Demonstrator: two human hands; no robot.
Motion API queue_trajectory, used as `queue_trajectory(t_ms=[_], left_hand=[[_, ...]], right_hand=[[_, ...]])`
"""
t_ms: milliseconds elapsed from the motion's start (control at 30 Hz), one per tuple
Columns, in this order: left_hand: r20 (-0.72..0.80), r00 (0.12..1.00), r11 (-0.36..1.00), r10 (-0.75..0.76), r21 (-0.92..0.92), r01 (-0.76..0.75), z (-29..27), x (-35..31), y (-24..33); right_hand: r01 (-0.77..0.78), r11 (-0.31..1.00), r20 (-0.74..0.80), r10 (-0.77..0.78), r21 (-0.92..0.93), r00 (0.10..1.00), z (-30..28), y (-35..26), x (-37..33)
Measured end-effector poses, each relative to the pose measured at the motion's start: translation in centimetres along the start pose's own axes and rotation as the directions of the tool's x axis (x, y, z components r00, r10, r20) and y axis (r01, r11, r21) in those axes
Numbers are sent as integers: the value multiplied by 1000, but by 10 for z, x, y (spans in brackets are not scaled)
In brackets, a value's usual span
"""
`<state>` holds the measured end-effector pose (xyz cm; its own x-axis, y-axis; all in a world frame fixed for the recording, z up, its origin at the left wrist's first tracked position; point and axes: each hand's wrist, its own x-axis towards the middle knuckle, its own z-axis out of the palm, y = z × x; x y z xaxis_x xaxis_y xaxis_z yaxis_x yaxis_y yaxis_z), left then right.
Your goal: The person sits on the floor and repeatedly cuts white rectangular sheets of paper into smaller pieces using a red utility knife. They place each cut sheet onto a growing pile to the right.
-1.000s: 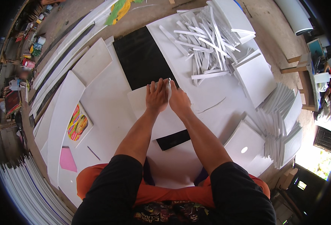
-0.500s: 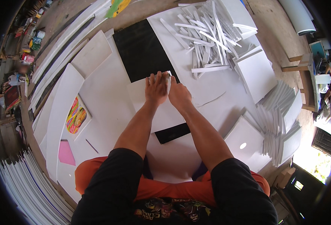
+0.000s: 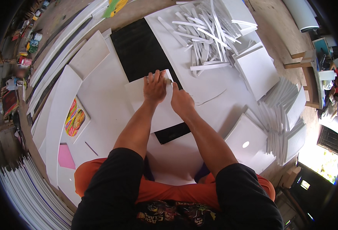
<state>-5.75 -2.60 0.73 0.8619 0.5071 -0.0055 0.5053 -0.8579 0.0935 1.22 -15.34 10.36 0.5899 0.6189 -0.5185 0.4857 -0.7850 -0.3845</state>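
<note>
A white rectangular board (image 3: 159,113) lies across a long black strip (image 3: 140,50) on the white work surface. My left hand (image 3: 154,87) is spread flat on the board's far part, pressing it down near the right edge. Just right of it, my right hand (image 3: 182,102) is closed around a small cutter (image 3: 169,81), mostly hidden in the grip. Its short tip meets the board near the far right corner. A narrow white strip of board runs between the two hands. The strip's near end (image 3: 172,133) shows black below the board.
White offcut strips (image 3: 211,38) lie heaped at the far right. Square white boards (image 3: 257,71) and leaning stacks (image 3: 286,122) stand along the right. To the left are a colourful printed panel (image 3: 75,119), a pink piece (image 3: 66,156) and a thin dark stick (image 3: 91,148).
My right hand has drawn a little toward me along the board's right edge, baring the cutter's tip. My left hand stays pressed on the board. The whole view has shifted slightly.
</note>
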Motion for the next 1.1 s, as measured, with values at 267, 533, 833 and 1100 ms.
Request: queue_trajectory(t_ms=[267,533,833,1100], left_hand=[[-127,991,999,41,8,-40,6,-1,-2],[-188,981,998,55,1,-56,8,-1,-2],[-121,992,999,36,4,-35,6,-1,-2],[-163,985,997,60,63,-50,8,0,-3]], right_hand=[[-7,999,26,8,-39,1000,6,9,-18],[-27,999,68,30,-41,997,5,14,-35],[-68,997,110,72,-33,991,12,24,-52],[-63,993,154,78,-101,985,18,33,-72]])
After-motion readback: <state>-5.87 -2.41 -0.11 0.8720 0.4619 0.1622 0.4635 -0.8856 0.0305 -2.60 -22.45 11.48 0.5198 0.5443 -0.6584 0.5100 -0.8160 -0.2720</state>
